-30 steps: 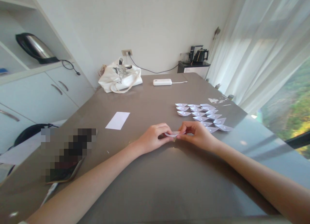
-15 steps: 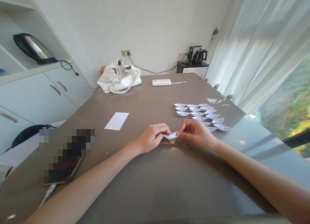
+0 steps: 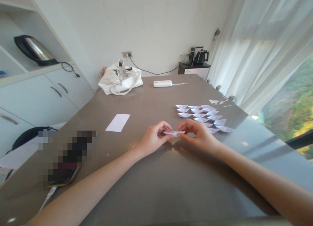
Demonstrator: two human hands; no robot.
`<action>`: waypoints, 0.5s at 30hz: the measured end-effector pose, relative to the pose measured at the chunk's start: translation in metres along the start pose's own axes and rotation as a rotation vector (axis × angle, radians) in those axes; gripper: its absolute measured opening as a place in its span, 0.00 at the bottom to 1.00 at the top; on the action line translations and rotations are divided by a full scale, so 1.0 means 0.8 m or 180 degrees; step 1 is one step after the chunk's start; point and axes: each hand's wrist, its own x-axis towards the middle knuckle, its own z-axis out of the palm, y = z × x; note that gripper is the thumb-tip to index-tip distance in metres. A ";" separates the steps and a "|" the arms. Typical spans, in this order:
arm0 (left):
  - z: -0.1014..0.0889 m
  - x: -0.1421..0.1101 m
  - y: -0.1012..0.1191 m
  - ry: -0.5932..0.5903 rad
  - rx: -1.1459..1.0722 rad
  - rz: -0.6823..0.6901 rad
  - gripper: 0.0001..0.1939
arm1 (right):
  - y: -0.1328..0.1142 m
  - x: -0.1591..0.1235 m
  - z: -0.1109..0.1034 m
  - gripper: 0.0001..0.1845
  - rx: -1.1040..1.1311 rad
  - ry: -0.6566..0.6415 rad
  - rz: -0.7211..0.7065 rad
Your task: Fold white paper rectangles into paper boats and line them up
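Note:
Between my two hands is a small white paper boat [image 3: 174,133], held just over the table. My left hand [image 3: 156,134] pinches its left end, thumb in front and fingers behind. At the right end, the thumb and fingers of my right hand [image 3: 195,131] close on it in the same way. Several folded paper boats [image 3: 198,115] stand in rows just beyond my right hand, which partly hides the nearest ones. A flat white sheet of paper [image 3: 118,122] lies to the left, apart from my hands.
On the grey table [image 3: 146,193], a phone-like device [image 3: 70,157], blurred out, lies at the left with a cable. A white bag [image 3: 119,79] and a white power bank [image 3: 162,83] sit at the far side. Paper scraps [image 3: 216,102] lie near the right edge.
My left hand has turned so its thumb now presses the front of the boat. The paper boat has been levelled and shows more of its length between both hands.

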 end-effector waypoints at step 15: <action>0.009 0.001 0.011 0.0010 0.0104 -0.0216 0.12 | -0.002 -0.001 0.008 0.15 -0.0040 -0.0356 0.0514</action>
